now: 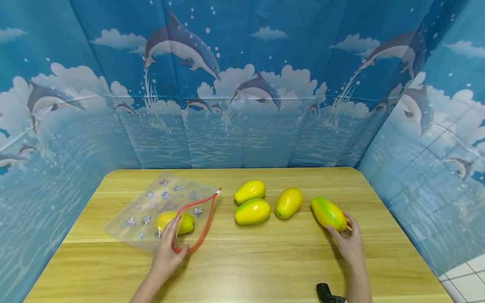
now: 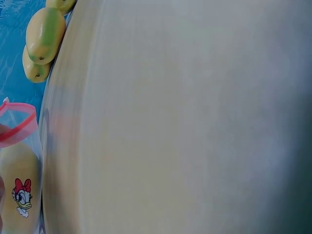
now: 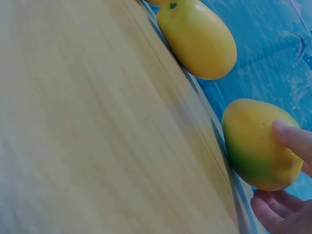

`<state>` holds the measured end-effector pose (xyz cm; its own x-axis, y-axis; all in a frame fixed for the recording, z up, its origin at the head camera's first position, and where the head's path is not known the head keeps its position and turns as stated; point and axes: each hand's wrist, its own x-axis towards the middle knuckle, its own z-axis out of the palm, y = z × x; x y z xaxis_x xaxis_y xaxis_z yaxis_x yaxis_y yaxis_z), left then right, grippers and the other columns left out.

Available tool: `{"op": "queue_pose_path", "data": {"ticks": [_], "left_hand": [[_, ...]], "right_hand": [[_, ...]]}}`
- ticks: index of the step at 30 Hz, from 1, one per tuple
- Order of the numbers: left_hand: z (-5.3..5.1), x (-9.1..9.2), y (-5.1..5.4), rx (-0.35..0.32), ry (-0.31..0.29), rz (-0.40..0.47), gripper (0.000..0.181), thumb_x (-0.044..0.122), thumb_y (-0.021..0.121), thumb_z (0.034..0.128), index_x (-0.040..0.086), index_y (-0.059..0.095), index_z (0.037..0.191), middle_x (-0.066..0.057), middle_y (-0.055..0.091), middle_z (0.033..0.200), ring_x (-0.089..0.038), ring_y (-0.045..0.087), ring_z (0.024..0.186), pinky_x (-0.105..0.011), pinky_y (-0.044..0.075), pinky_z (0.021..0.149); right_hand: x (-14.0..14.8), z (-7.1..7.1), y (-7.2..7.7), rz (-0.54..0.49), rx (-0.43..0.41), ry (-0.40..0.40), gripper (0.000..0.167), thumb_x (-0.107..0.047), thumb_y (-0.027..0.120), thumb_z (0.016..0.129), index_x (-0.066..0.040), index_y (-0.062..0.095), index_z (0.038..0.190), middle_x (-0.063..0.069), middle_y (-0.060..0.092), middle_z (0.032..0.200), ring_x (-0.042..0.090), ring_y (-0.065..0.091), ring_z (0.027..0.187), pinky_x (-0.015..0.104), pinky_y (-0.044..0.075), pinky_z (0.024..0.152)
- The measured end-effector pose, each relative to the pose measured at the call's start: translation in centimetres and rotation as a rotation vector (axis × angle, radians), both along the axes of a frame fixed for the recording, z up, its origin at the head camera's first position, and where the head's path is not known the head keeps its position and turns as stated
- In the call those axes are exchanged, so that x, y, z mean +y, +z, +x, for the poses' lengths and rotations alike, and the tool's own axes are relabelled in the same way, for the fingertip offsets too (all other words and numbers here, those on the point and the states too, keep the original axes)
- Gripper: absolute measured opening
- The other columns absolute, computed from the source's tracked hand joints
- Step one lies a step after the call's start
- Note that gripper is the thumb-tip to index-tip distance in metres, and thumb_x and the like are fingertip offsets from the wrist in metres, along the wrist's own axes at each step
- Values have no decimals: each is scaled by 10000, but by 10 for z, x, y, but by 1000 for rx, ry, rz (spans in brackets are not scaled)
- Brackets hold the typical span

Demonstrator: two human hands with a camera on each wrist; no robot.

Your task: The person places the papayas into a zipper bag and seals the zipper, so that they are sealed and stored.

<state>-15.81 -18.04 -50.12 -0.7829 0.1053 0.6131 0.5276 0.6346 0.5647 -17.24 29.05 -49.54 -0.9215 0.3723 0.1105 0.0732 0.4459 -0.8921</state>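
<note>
My left hand point(image 1: 166, 252) grips the near edge of a clear zip bag point(image 1: 145, 193) with cartoon prints and a red zip rim. The mouth of the bag gapes toward the right, and one yellow papaya point(image 1: 185, 224) lies inside it. In the left wrist view the red rim point(image 2: 22, 129) shows at the left edge, while most of the hand is out of frame. On the right, my right hand point(image 1: 350, 240) holds a yellow-green papaya point(image 1: 327, 212) by its near end. The right wrist view shows thumb and fingers on opposite sides of this papaya point(image 3: 258, 146).
Between the hands, two papayas lie close together, the nearer one point(image 1: 251, 211) in front of the farther one point(image 1: 250, 191). Another papaya point(image 1: 289, 203) lies to their right. A black object point(image 1: 327, 292) sits at the table's front edge. A dolphin-print curtain point(image 1: 242, 126) surrounds the wooden table point(image 1: 242, 261).
</note>
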Motion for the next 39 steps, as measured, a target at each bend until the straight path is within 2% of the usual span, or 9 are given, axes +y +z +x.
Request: {"op": "queue_pose_path", "data": {"ticks": [3, 5, 11, 15, 20, 23, 28, 33, 39], "left_hand": [[0, 0, 0, 2, 0, -6, 995, -185, 762, 511, 12, 339, 1389, -183, 413, 1315, 9, 341, 602, -101, 336, 478], [0, 0, 0, 1, 3, -6, 1005, -190, 762, 502, 16, 340, 1390, -179, 414, 1319, 13, 340, 605, -112, 344, 476], [-1, 0, 0, 7, 17, -7, 1029, -201, 768, 476, 22, 348, 1388, -175, 417, 1333, 6, 352, 608, -147, 380, 501], [-1, 0, 0, 11, 21, -12, 1028, -201, 770, 474, 15, 349, 1386, -182, 415, 1334, 7, 352, 606, -151, 386, 507], [0, 0, 1, -11, 25, -11, 1024, -192, 770, 491, 32, 342, 1394, -173, 411, 1338, 20, 336, 599, -148, 370, 475], [1, 0, 1, -22, 31, -13, 1020, -181, 773, 501, 42, 340, 1397, -172, 409, 1340, 21, 334, 594, -149, 364, 460], [1, 0, 1, -22, 34, -16, 1019, -175, 776, 505, 47, 339, 1399, -177, 409, 1340, 20, 334, 588, -150, 362, 454], [1, 0, 1, -21, 36, -19, 1021, -172, 779, 504, 48, 339, 1399, -175, 407, 1340, 20, 332, 586, -159, 367, 469], [2, 0, 2, -21, 30, -10, 1007, -173, 774, 512, 37, 339, 1396, -178, 405, 1337, 17, 331, 573, -148, 357, 434]], "right_hand": [[-1, 0, 0, -30, -20, -70, 623, -174, 640, 854, -45, 328, 1378, 190, 390, 1218, 41, 451, 854, 6, 369, 667], [-2, 0, 1, -52, -36, -123, 626, -218, 650, 845, -75, 348, 1374, 150, 400, 1201, -8, 424, 813, 13, 373, 652], [-7, 1, 7, -115, -25, -251, 628, -266, 696, 803, -107, 412, 1339, 26, 426, 1080, 20, 433, 797, 35, 385, 619], [-11, 2, 14, -145, 4, -252, 623, -275, 704, 795, -136, 422, 1332, -16, 418, 1064, 58, 425, 837, 43, 398, 631], [-10, -5, 8, -181, 138, -160, 585, -208, 723, 780, -181, 464, 1305, -33, 431, 1065, 85, 441, 862, 53, 431, 658], [-17, -7, 10, -220, 213, -80, 571, -147, 721, 779, -164, 475, 1294, -24, 434, 1069, 95, 450, 874, 60, 442, 688], [-50, -2, 32, -244, 235, 17, 555, -100, 702, 791, -87, 456, 1288, 54, 425, 1136, 149, 452, 927, 81, 453, 718], [-73, -4, 30, -226, 259, 149, 566, -83, 698, 793, -82, 446, 1300, 87, 432, 1165, 145, 477, 953, 112, 472, 741], [-105, -2, 41, -274, 192, 239, 586, -59, 713, 774, -69, 437, 1290, 85, 431, 1179, 157, 473, 963, 145, 476, 777]]}}
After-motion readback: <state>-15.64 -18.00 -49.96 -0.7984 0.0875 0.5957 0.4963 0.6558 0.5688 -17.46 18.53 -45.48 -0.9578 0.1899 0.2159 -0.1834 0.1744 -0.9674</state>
